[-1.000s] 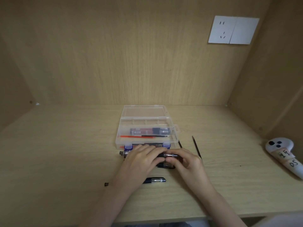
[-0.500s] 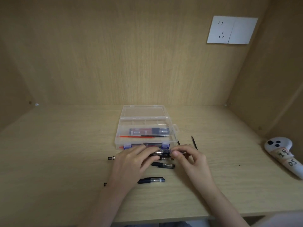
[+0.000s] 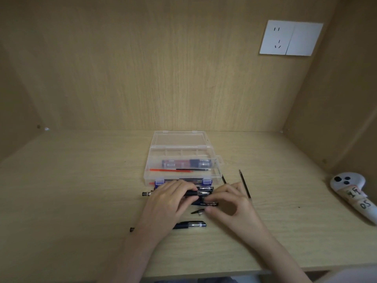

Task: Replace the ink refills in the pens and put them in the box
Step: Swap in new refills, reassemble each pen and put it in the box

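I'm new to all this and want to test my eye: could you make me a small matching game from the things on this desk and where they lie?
Things:
1. red refill
2. white controller
3. wall socket
4. pen tip

Places:
A. on the back panel, upper right
B. inside the clear box
C. on the desk between the hands
D. far right of the desk

Pairs: 1-B, 2-D, 3-A, 4-C

We see the clear box open, refills inside; dark pens lie crosswise before it, one nearer.
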A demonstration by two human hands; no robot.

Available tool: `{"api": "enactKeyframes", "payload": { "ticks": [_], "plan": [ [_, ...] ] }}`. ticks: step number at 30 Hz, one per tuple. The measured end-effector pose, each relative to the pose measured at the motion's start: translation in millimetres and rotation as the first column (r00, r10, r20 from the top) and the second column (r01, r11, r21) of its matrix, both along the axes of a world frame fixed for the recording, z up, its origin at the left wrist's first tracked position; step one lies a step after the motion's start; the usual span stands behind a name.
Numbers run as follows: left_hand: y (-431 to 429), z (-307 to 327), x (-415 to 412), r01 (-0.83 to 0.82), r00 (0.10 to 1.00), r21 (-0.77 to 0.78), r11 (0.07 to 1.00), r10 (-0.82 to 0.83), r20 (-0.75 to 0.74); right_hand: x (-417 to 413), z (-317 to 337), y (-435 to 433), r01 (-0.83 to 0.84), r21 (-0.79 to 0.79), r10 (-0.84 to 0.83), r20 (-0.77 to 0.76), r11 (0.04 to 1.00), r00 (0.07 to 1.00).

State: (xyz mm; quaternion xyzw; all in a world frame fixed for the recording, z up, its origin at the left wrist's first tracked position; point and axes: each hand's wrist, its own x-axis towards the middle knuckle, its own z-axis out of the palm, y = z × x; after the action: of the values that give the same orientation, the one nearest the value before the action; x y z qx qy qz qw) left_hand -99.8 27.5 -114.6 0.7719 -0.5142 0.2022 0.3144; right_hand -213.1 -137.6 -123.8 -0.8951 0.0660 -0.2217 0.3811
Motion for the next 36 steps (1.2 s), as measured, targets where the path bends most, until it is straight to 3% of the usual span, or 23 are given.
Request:
{"api": "enactKeyframes", "payload": {
  "ticks": [5, 13, 17, 20, 25, 31, 36],
  "plan": [
    [-2, -1, 2, 0.041, 0.997, -0.008, 0.999, -0.041, 0.063, 4, 14, 1, -0.016, 0.284, 0.006, 0.038, 0.959, 0.999],
    [-1, -3, 3, 0.036, 0.99, -0.002, 0.999, -0.036, 0.133, 10, 9, 11, -0.004, 0.312, -0.037, 0.125, 0.95, 0.991],
    [0, 2, 0, 0.032, 0.995, 0.003, 0.999, -0.033, 0.094, 8, 8, 11, -0.007, 0.314, -0.048, 0.168, 0.949, 0.985],
    [1, 4, -2, -0.007, 0.999, -0.017, 1.0, 0.008, 0.054, 8, 9, 11, -0.009, 0.307, -0.045, 0.168, 0.952, 0.985],
    [1, 0, 1, -0.002, 0.989, -0.042, 0.999, 0.008, 0.146, 6, 11, 12, -0.001, 0.33, -0.061, 0.178, 0.944, 0.982],
    [2, 6, -2, 0.0, 0.997, -0.011, 1.0, 0.001, 0.075, 6, 10, 10, 0.004, 0.34, -0.067, 0.174, 0.94, 0.982],
    [3, 0, 2, -0.007, 0.994, -0.017, 1.0, 0.009, 0.11, 5, 10, 11, -0.001, 0.356, -0.058, 0.156, 0.935, 0.986]
  ]
}}
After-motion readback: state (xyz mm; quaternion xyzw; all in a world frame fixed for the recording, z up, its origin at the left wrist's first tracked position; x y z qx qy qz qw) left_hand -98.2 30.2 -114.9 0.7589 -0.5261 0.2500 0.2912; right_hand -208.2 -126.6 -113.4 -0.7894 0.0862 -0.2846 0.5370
